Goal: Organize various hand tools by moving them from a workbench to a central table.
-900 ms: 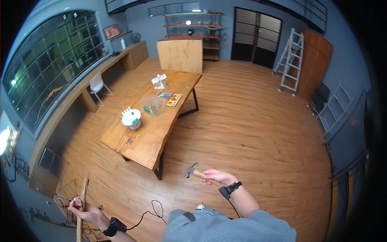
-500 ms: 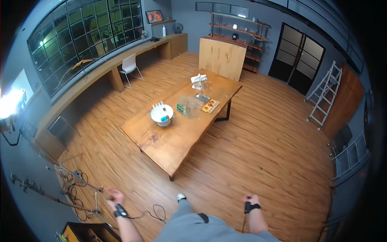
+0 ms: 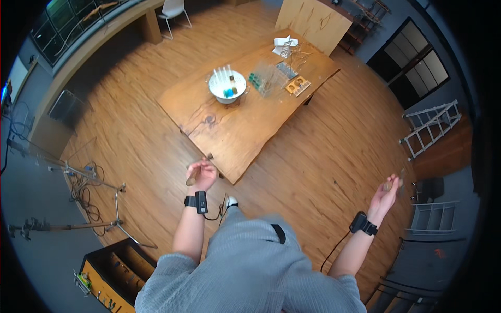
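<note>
My left hand [image 3: 205, 176] is closed, palm up, just off the near corner of the wooden table [image 3: 229, 141]. It holds a small brown cork-like piece [image 3: 191, 180], and a second brown bit [image 3: 210, 156] shows past the fingertips. Out to the right, over the floor, my right hand [image 3: 385, 197] pinches another brown cork-like piece [image 3: 388, 185]; something clear and blurred beside it is hard to make out. Both wrists wear black strapped devices with cables. A white bowl [image 3: 219, 96] on the table holds upright white tubes and blue and dark items.
On the table stand a clear rack with green parts [image 3: 265, 83], a wooden holder with round holes [image 3: 298, 86], a grey tray [image 3: 286, 70] and white paper [image 3: 282, 44]. Tripod legs and cables [image 3: 88, 188] lie left, near an open toolbox [image 3: 112, 271]. A ladder [image 3: 430, 128] leans right.
I am closer to the table, and my view tilts further down. Both hands have risen, the left toward the table corner, the right outward to the right.
</note>
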Motion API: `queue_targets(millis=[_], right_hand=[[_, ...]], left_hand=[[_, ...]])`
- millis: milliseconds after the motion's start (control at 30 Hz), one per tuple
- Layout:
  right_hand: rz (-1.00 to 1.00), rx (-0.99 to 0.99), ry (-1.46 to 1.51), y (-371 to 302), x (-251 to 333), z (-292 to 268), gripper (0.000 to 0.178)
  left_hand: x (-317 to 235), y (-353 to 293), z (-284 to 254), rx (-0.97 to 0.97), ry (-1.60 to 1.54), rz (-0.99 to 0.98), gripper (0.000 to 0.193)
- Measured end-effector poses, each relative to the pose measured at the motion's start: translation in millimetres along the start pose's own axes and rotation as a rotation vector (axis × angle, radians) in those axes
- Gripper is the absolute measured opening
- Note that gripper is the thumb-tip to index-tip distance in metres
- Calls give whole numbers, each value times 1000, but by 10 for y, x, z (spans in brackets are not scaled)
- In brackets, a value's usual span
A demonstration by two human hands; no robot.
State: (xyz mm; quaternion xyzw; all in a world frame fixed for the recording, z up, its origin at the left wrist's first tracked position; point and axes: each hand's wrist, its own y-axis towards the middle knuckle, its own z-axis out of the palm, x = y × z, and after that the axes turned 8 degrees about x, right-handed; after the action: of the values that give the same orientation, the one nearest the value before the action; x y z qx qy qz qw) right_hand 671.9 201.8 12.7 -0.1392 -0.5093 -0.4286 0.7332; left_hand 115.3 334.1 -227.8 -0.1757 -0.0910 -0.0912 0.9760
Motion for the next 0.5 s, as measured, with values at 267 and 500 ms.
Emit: queue_targets(millis=[267, 500], right_hand=[[-163, 542, -345, -331, -632, 1834, 29], [667, 1054, -459, -1061, -2455, 2373, 22]], left_hand=[[-1080, -635, 31, -27, 187, 170, 29], [-1763, -2151, -1147, -305, -5, 540, 24]])
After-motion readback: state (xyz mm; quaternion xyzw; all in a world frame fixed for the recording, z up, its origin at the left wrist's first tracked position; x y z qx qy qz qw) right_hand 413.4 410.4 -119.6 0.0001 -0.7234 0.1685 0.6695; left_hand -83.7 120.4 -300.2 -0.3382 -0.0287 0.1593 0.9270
